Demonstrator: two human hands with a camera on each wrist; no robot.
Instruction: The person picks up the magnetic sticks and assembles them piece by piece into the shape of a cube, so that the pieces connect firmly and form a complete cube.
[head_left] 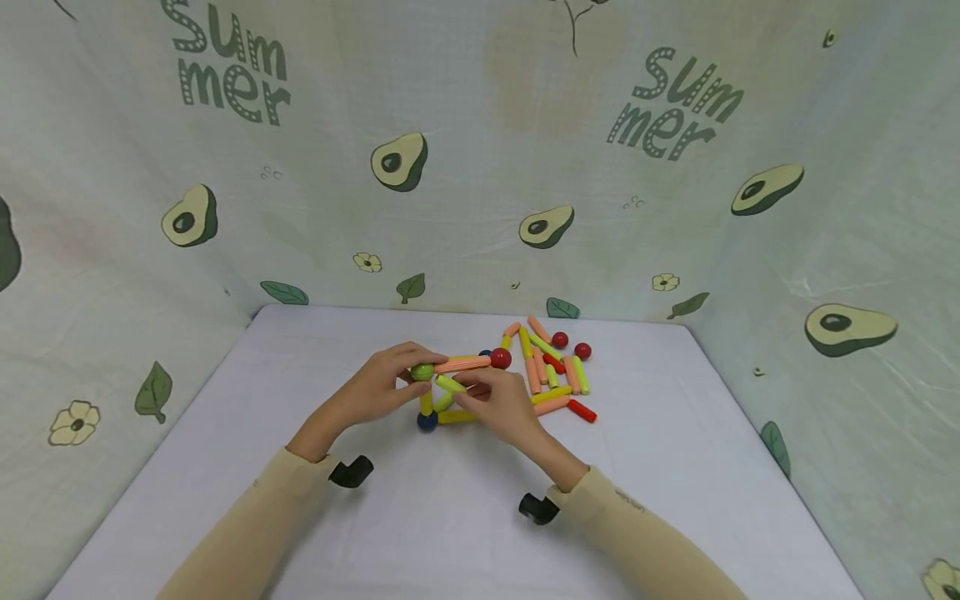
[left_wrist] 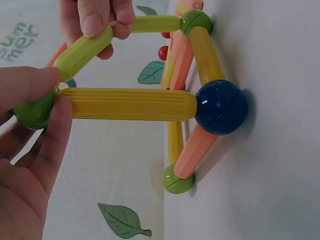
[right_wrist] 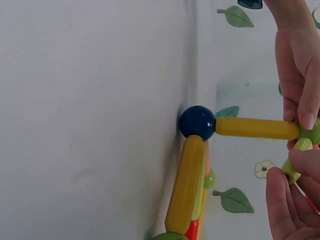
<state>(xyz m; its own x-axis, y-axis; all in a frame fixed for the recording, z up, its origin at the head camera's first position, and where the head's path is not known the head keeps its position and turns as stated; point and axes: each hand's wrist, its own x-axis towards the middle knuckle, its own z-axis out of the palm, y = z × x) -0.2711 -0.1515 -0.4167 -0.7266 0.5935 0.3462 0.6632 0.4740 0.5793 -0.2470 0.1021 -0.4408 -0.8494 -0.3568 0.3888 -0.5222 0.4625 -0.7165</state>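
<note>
My left hand (head_left: 386, 385) grips a green ball (head_left: 422, 372) at the top corner of a frame of rods and balls. Under that ball a yellow rod (left_wrist: 130, 104) stands upright on a dark blue ball (left_wrist: 221, 107), which rests on the table. A salmon rod (head_left: 462, 364) runs from the green ball towards a red ball (head_left: 500, 358). My right hand (head_left: 504, 402) pinches a light green rod (left_wrist: 82, 52), tilted, with one end against or close to the held green ball. Another yellow rod (right_wrist: 186, 182) lies along the base from the blue ball.
Loose salmon, yellow, green and red rods lie on the table right of the frame, among them a red rod (head_left: 582, 411). Two red balls, one of them the right ball (head_left: 582, 351), lie behind. A printed cloth (head_left: 465, 275) hangs behind the table (head_left: 420, 517).
</note>
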